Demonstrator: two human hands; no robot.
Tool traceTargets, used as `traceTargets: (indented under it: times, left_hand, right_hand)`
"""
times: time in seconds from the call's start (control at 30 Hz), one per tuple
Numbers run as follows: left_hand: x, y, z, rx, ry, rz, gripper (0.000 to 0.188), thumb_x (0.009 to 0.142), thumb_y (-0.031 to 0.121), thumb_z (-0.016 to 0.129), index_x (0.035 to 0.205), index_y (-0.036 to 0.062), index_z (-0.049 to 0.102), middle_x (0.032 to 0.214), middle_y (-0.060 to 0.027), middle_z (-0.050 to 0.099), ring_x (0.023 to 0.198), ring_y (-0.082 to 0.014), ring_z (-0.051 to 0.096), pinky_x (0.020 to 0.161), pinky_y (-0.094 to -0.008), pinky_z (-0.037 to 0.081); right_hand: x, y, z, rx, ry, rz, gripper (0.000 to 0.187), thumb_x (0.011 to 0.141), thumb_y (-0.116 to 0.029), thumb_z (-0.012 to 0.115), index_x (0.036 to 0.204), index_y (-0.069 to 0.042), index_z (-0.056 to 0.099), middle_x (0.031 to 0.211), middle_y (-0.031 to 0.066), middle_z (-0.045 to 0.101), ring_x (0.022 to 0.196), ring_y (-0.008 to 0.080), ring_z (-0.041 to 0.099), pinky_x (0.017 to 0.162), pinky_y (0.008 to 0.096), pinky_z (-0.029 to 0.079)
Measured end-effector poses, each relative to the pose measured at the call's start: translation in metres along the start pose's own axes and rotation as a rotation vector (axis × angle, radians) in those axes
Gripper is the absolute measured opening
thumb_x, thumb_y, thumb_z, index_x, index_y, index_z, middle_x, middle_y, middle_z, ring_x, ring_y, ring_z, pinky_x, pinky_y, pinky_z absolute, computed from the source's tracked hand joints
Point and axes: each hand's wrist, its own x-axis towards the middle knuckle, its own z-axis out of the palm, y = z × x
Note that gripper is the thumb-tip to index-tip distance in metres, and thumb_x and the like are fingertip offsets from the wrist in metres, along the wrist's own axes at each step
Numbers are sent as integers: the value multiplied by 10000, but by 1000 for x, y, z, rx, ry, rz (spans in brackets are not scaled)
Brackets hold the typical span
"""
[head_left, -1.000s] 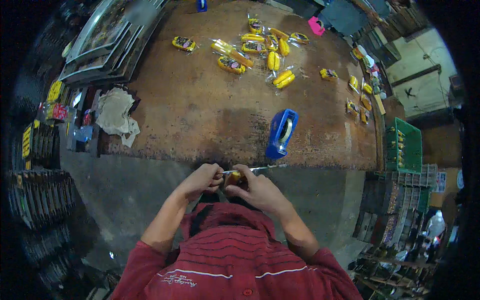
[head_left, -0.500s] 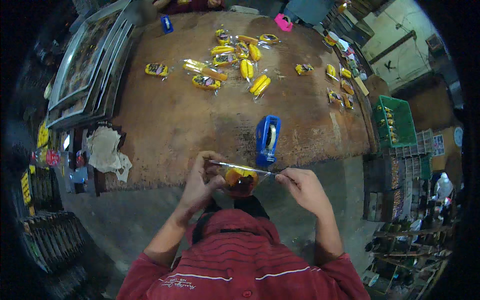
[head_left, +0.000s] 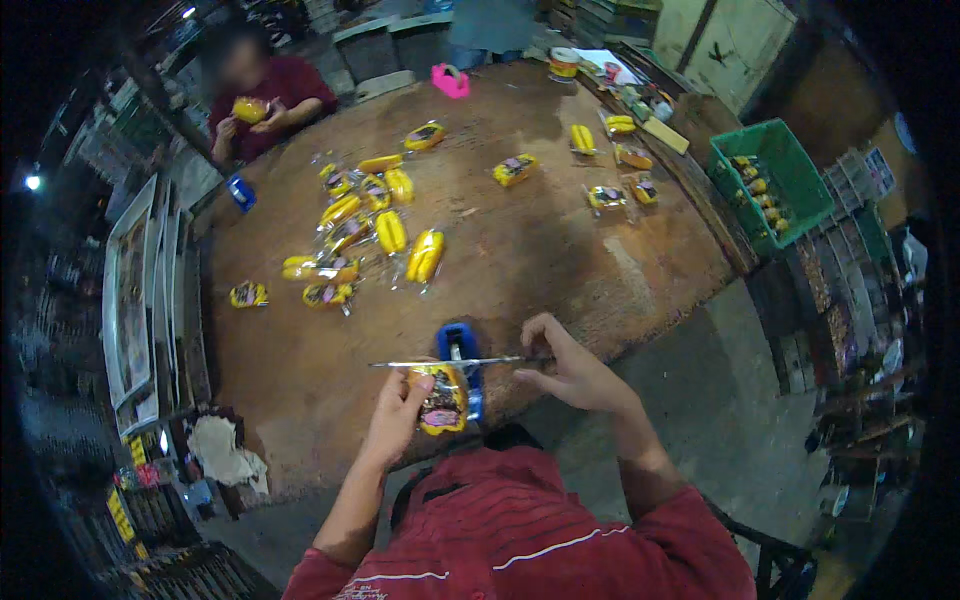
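Note:
My left hand is closed on a filled bread roll in a clear plastic bag, tilted so its dark and pink topping shows. The bag's folded top edge stretches as a thin shiny strip to the right. At the strip's right end is my right hand, its thumb and forefinger apart. Whether those fingers touch the plastic I cannot tell. Directly behind the roll stands a blue tape dispenser, partly covered by the bag.
Several bagged rolls lie across the brown table. A green crate of rolls stands at its right edge; stacked trays lean at the left. A pink tape dispenser and a co-worker holding a roll are beyond.
The view has swung to the right, bringing the co-worker in at the far left. My hands have lifted the roll over the table beside the blue dispenser; my right fingers have spread.

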Motion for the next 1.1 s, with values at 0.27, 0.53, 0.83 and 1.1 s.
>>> traceTargets:
  times: [0.27,0.53,0.83,1.1]
  left_hand:
    - [72,34,41,241,-94,73,411,1003,245,665,1295,-26,561,1142,-80,666,1008,-137,623,920,-305,502]
    - [103,46,-10,162,175,-1,318,1022,299,580,1140,4,593,972,-105,682,845,-195,692,736,-336,575]
    - [171,-7,105,179,119,268,614,992,333,677,1439,-8,431,1321,-157,573,1224,-194,533,1043,-349,435]
    - [89,-25,18,164,583,125,371,1083,263,501,1359,16,473,1275,-124,592,1256,-204,533,1103,-350,389]
  right_hand:
    - [11,55,-45,57,-79,317,309,1007,-276,649,1173,-19,614,859,64,637,821,144,593,744,331,488]
    - [-16,118,-99,28,-150,557,309,1019,-306,627,985,0,650,824,49,651,777,137,567,729,324,485]
    - [39,186,25,414,123,530,312,999,-132,638,1256,-38,488,1256,96,597,1139,195,613,974,386,519]
    - [107,269,82,748,240,930,796,999,-384,656,1542,-25,198,1218,146,613,1032,231,642,800,409,583]
